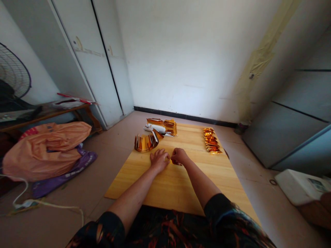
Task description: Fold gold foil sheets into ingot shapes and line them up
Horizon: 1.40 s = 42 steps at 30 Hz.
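Pressing together over a small scrap of shiny gold foil (172, 162), the left hand (159, 159) and right hand (179, 155) pinch it at mid-board. The smooth pale wooden board (160, 186) lies on a tiled floor (108, 151). One curled foil strip (145, 142) sits far left; a row of folded gold pieces (211, 140) lines the far right, too small to count.

text: none legible | purple bag (77, 168), left floor: pale lettering, too blurred to read | white box (297, 186), near right: printed label, too small to read | gold foil: no print seen
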{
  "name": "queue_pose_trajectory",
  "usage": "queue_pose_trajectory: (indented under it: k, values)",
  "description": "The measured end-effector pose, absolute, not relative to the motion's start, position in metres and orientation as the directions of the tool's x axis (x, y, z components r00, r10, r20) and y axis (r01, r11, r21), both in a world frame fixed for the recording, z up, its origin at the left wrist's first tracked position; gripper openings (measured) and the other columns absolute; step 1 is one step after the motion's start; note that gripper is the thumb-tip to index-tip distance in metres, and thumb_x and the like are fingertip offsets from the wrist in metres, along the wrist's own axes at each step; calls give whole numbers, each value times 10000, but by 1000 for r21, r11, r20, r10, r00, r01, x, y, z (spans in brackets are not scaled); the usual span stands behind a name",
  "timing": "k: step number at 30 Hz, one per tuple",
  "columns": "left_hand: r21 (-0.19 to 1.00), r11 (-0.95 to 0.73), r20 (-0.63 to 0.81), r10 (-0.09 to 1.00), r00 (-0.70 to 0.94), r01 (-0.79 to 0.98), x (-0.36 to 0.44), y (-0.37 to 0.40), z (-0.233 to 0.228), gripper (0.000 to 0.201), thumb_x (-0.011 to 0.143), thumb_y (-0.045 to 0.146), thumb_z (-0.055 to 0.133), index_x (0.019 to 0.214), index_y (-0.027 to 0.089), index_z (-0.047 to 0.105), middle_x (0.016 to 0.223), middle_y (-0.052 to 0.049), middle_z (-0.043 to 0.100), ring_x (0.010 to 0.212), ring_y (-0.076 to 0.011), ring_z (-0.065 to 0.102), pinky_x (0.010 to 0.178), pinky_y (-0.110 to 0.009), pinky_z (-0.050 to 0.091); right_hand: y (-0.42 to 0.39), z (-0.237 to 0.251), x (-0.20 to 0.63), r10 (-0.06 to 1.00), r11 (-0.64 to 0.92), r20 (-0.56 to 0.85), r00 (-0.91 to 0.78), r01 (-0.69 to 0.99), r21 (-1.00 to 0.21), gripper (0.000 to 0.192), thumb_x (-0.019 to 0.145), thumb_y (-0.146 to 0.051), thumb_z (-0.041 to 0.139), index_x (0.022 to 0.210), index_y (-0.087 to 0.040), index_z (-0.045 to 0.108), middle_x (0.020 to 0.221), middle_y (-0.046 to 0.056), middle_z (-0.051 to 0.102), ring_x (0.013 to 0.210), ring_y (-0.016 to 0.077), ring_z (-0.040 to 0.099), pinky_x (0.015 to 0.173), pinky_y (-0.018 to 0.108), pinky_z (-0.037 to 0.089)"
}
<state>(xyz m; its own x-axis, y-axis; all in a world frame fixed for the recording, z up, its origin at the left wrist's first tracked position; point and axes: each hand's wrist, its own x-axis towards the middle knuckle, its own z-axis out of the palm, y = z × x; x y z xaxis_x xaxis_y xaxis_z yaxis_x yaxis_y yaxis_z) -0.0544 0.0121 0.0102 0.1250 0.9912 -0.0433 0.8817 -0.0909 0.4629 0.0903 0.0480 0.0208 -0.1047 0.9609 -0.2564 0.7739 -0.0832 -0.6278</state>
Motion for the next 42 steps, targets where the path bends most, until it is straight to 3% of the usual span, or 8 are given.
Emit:
queue_pose_trajectory:
  k: [4,7,10,13,21,31,36,42]
  values:
    - [429,-186,-44,973,226,884,-53,14,11,386,799,217,569,1120,430,607,1458,19,367,1342,-328,234,1024,-642,122,45,14,101,980,-121,-197,-10,756,-643,206,714,-57,522,862,-161,622,521,-29,609,401,88,530,431,166,375]
    - [384,-329,29,938,344,863,-51,15,12,412,797,128,524,1060,419,649,1390,32,448,1291,-282,303,1036,-554,192,38,8,116,992,-92,-124,12,743,-663,234,743,-67,487,886,-173,638,633,-15,647,520,96,584,521,175,431]
    - [345,-450,99,890,445,823,-47,15,14,421,789,72,482,1030,362,670,1190,-8,578,1134,-224,431,954,-417,317,24,3,134,981,191,159,-112,718,-669,158,762,-120,537,793,-183,678,791,18,658,753,120,617,691,192,459]
    - [307,-529,68,841,536,791,-44,15,18,357,783,73,483,962,306,686,981,-35,612,977,-204,481,839,-352,359,9,-1,147,921,389,256,-293,713,-583,171,820,-194,537,788,-210,704,838,24,625,787,118,597,725,198,442]
    - [254,-567,61,818,572,784,-41,13,19,303,832,126,464,975,279,682,926,-47,587,913,-194,479,756,-308,353,1,3,147,907,419,211,-363,813,-403,262,924,-284,438,948,-262,698,893,19,593,807,111,574,680,185,396]
    - [280,-511,53,853,519,813,-40,11,16,348,846,161,440,1027,326,687,929,-57,584,945,-216,470,801,-339,359,-4,12,140,923,385,136,-360,862,-330,259,898,-223,450,934,-276,701,948,19,606,811,110,577,671,175,390]
    - [341,-494,46,859,511,800,-40,12,17,328,831,160,456,993,315,695,945,-51,598,948,-212,479,839,-345,354,-11,11,145,899,438,186,-397,821,-365,251,845,-141,471,881,-227,704,923,33,619,843,127,573,743,195,415]
    - [329,-554,38,817,575,765,-45,19,16,310,774,171,516,999,297,688,981,-44,606,971,-220,503,843,-327,385,-19,3,152,855,519,274,-441,744,-420,152,807,-135,510,826,-177,655,868,35,593,818,130,558,753,204,417]
